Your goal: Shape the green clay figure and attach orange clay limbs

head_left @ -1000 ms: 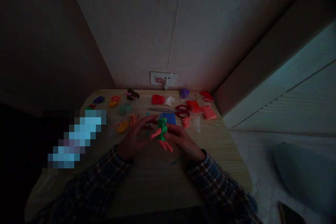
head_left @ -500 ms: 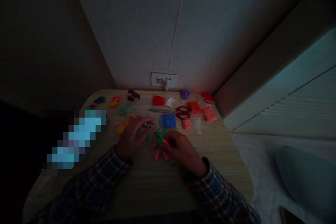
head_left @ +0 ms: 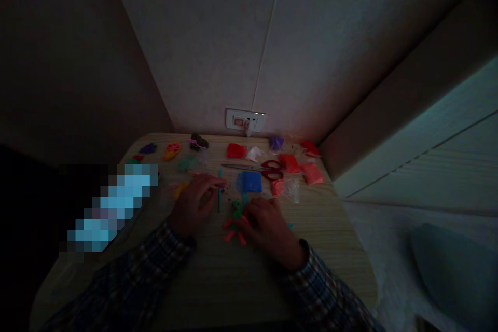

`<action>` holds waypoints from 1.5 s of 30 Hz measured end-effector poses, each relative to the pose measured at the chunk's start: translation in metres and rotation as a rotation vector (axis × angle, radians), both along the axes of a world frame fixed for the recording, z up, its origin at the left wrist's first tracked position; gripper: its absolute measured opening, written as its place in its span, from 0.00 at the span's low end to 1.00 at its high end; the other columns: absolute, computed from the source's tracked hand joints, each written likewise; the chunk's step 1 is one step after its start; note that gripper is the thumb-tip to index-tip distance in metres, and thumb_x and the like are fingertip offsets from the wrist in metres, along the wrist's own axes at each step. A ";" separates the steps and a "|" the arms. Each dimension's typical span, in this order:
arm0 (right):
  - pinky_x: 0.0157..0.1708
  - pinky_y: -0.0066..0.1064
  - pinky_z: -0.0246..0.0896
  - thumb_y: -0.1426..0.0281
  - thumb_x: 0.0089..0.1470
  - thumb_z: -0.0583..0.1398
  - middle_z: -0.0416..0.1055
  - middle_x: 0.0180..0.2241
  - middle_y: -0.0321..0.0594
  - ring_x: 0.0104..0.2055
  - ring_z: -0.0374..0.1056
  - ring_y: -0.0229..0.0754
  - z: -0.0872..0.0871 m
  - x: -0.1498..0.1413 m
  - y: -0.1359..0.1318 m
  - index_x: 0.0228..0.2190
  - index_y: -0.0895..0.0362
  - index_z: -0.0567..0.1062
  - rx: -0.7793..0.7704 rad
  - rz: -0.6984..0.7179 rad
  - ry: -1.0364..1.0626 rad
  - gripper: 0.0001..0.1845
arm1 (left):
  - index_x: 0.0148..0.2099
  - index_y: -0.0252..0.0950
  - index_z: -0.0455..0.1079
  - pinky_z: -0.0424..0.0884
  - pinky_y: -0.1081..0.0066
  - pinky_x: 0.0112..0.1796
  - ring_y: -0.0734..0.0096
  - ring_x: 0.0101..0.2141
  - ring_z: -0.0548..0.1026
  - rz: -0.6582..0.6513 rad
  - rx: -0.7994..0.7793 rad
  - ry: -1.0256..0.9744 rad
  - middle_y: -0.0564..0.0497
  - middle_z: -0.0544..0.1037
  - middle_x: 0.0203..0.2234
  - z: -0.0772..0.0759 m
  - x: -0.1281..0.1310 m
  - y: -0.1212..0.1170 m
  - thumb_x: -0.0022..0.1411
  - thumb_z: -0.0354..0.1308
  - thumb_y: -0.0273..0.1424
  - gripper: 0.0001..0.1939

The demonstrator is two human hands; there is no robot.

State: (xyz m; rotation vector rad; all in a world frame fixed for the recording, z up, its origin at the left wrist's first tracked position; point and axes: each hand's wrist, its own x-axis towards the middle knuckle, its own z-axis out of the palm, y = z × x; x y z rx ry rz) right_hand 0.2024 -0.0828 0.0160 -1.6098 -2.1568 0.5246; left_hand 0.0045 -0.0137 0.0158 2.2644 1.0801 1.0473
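Note:
A small clay figure (head_left: 235,211), with a green head and body and orange-pink arms and legs, is low over the table in front of me. My right hand (head_left: 268,225) pinches its right side, hiding part of the body. To the left, my left hand (head_left: 194,205) is curved, thumb and forefinger apart, with nothing visible held. Its fingertips come close to a thin teal stick (head_left: 220,202) and a tiny dark bit beside it. Yellow clay (head_left: 180,190) is partly covered by that hand. Beyond the figure lies a blue clay packet (head_left: 252,182).
Red-handled scissors (head_left: 271,170) lie behind the blue packet. Red (head_left: 236,151), orange (head_left: 289,163) and pink (head_left: 312,173) clay packets sit toward the back. Small clay pieces line the back left. A blurred bright screen (head_left: 112,207) stands at left. The wall has a socket (head_left: 246,121).
My right hand and the clay figure have come slightly lower and nearer to me, and the figure tilts a little. My left hand has shifted slightly, its fingers more curled. The view has shifted a little.

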 end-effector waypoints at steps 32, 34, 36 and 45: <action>0.41 0.37 0.49 0.64 0.60 0.61 0.72 0.24 0.36 0.34 0.67 0.43 0.003 0.011 0.008 0.20 0.57 0.71 -0.049 0.123 -0.018 0.18 | 0.44 0.35 0.73 0.76 0.63 0.40 0.63 0.38 0.77 -0.031 0.141 0.187 0.46 0.78 0.38 -0.021 -0.003 0.005 0.66 0.51 0.26 0.10; 0.40 0.36 0.50 0.65 0.62 0.58 0.73 0.24 0.37 0.34 0.67 0.43 0.002 0.013 0.009 0.20 0.57 0.71 -0.021 0.062 -0.007 0.19 | 0.44 0.35 0.73 0.76 0.60 0.41 0.62 0.39 0.77 -0.049 0.113 0.210 0.46 0.78 0.38 -0.025 -0.002 0.005 0.65 0.52 0.27 0.10; 0.41 0.37 0.50 0.66 0.63 0.56 0.74 0.25 0.38 0.34 0.68 0.43 0.001 0.015 0.010 0.21 0.57 0.72 0.023 -0.014 0.001 0.19 | 0.44 0.35 0.73 0.76 0.58 0.42 0.61 0.39 0.76 -0.047 0.070 0.221 0.47 0.78 0.38 -0.027 -0.001 0.005 0.65 0.53 0.27 0.10; 0.41 0.39 0.47 0.67 0.65 0.53 0.74 0.23 0.37 0.30 0.67 0.42 -0.001 0.016 0.012 0.20 0.56 0.73 0.118 -0.151 0.011 0.21 | 0.46 0.33 0.74 0.74 0.55 0.44 0.58 0.41 0.74 -0.005 0.017 0.329 0.44 0.76 0.39 -0.026 0.002 0.003 0.64 0.53 0.27 0.11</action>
